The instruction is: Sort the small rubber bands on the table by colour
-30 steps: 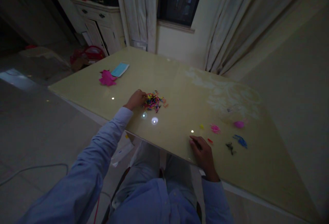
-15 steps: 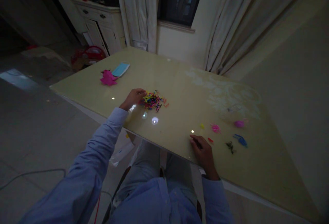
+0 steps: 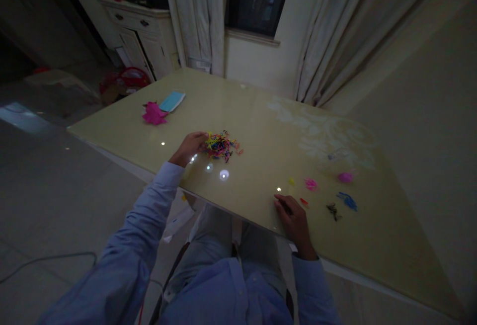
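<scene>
A loose pile of small coloured rubber bands lies on the table, mixed yellow, black, blue, pink and orange. My left hand is at the pile's left edge, fingers drawn together in a pinch against the bands. What sits between those fingertips is too small to make out. Near the front edge rests my right hand, fingers loosely bent and apart, holding nothing visible. Just right of it is a little red bunch. Yellow bands, pink bands, black bands and blue bands lie in separate small groups beyond.
A purple-pink bundle and a clear plastic piece lie farther right on the glossy table. Far left are a crumpled magenta piece and a blue face mask. A white cabinet stands behind.
The view has shifted slightly. My left hand stays at the left side of the pile, with its fingers a little lower over the bands. My right hand has barely moved.
</scene>
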The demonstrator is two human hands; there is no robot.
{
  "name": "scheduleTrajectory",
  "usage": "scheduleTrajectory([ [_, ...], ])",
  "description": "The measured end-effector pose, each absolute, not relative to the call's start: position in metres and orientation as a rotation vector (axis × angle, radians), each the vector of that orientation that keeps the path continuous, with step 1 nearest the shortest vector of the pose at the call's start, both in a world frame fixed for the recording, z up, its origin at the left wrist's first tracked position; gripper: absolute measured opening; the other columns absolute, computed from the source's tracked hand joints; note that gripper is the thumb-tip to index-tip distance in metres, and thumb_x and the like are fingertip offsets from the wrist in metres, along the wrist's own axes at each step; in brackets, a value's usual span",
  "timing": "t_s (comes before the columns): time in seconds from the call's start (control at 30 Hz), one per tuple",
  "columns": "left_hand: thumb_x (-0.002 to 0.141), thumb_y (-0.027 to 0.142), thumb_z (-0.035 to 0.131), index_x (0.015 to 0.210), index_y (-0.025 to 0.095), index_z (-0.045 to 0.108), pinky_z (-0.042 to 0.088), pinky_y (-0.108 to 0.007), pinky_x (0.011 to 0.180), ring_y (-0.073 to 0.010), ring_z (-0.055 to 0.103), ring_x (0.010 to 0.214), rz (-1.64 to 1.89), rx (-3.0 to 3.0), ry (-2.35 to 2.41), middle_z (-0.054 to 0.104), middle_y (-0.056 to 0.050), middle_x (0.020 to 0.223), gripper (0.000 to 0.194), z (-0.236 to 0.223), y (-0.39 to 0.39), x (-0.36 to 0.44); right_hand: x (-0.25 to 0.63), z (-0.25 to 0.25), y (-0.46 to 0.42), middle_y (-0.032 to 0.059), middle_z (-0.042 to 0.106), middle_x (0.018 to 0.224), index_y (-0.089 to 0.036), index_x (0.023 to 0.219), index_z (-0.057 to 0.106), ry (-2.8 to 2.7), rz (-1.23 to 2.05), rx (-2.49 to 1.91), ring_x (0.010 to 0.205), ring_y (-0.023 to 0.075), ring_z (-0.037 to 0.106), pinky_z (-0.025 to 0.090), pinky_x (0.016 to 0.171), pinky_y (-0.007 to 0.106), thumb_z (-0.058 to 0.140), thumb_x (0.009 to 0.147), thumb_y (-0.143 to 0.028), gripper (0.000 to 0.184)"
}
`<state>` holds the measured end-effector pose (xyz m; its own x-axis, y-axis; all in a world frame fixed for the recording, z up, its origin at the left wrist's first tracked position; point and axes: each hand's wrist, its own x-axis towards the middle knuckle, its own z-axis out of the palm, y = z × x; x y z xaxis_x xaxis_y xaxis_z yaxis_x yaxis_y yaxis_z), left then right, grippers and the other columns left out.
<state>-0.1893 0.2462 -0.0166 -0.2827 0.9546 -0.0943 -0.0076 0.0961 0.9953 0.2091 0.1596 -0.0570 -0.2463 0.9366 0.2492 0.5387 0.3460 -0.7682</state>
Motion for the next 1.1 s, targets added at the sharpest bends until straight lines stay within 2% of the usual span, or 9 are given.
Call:
scheduleTrajectory([
  [0.13,0.06,0.041,0.081,0.079,0.013,0.063,0.032,-0.019,0.048,-0.0056,0.042,0.05,1.384,0.862,1.336,0.049,0.004,0.057,0.038,0.003,0.229,-0.175,0.208,-0.054,0.159,0.0086,0.069,0.09,-0.02,0.1,0.07,-1.897,0.736,-1.295,0.077,0.0194,0.064,0.052,0.067,0.031,0.056,0.091,-0.042,0.028],
  [0.23,0.06,0.037,0.083,0.08,0.014,0.063,0.04,-0.021,0.054,-0.0059,0.043,0.054,1.396,0.802,1.138,0.051,0.003,0.061,0.037,0.022,0.213,-0.161,0.208,-0.053,0.159,0.0079,0.068,0.089,-0.02,0.101,0.07,-1.902,0.741,-1.296,0.076,0.0189,0.063,0.051,0.065,0.03,0.056,0.091,-0.042,0.028],
  [0.3,0.063,0.036,0.083,0.082,0.014,0.063,0.041,-0.022,0.056,-0.006,0.044,0.055,1.367,0.759,1.007,0.051,0.003,0.064,0.035,0.035,0.201,-0.15,0.208,-0.054,0.159,0.0075,0.068,0.088,-0.02,0.102,0.07,-1.908,0.738,-1.292,0.074,0.0183,0.063,0.05,0.064,0.029,0.056,0.092,-0.04,0.027],
  [0.4,0.071,0.034,0.077,0.089,0.015,0.064,0.037,-0.02,0.051,-0.0054,0.04,0.054,1.31,0.713,0.882,0.052,0.001,0.066,0.029,0.05,0.187,-0.13,0.209,-0.056,0.159,0.0076,0.068,0.089,-0.02,0.102,0.07,-1.91,0.726,-1.291,0.076,0.0185,0.062,0.05,0.066,0.03,0.055,0.092,-0.039,0.026],
  [0.53,0.078,0.031,0.072,0.087,0.016,0.062,0.035,-0.019,0.049,-0.0046,0.037,0.053,1.248,0.647,0.79,0.054,-0.001,0.074,0.019,0.059,0.174,-0.094,0.209,-0.058,0.159,0.0075,0.067,0.09,-0.02,0.102,0.07,-1.898,0.73,-1.287,0.078,0.0187,0.063,0.051,0.068,0.03,0.055,0.092,-0.038,0.025],
  [0.67,0.077,0.028,0.072,0.082,0.016,0.062,0.034,-0.019,0.048,-0.0044,0.037,0.054,1.105,0.582,0.631,0.056,-0.002,0.083,0.016,0.057,0.17,-0.056,0.207,-0.058,0.157,0.0065,0.066,0.088,-0.02,0.102,0.07,-1.885,0.739,-1.288,0.075,0.0176,0.061,0.05,0.068,0.029,0.055,0.091,-0.036,0.024],
  [0.97,0.073,0.025,0.075,0.081,0.015,0.065,0.031,-0.02,0.047,-0.0045,0.037,0.054,0.894,0.436,0.551,0.057,-0.002,0.081,0.016,0.042,0.183,-0.009,0.204,-0.057,0.155,0.0065,0.067,0.089,-0.02,0.104,0.07,-1.869,0.738,-1.256,0.079,0.0179,0.061,0.049,0.072,0.03,0.053,0.093,-0.031,0.023],
  [1.1,0.066,0.03,0.082,0.077,0.014,0.063,0.032,-0.018,0.049,-0.0042,0.042,0.056,0.954,0.576,0.699,0.053,0.001,0.074,0.027,0.019,0.202,0.005,0.203,-0.054,0.154,0.0065,0.067,0.088,-0.021,0.103,0.07,-1.859,0.757,-1.249,0.078,0.0184,0.061,0.049,0.072,0.03,0.053,0.092,-0.03,0.022],
])
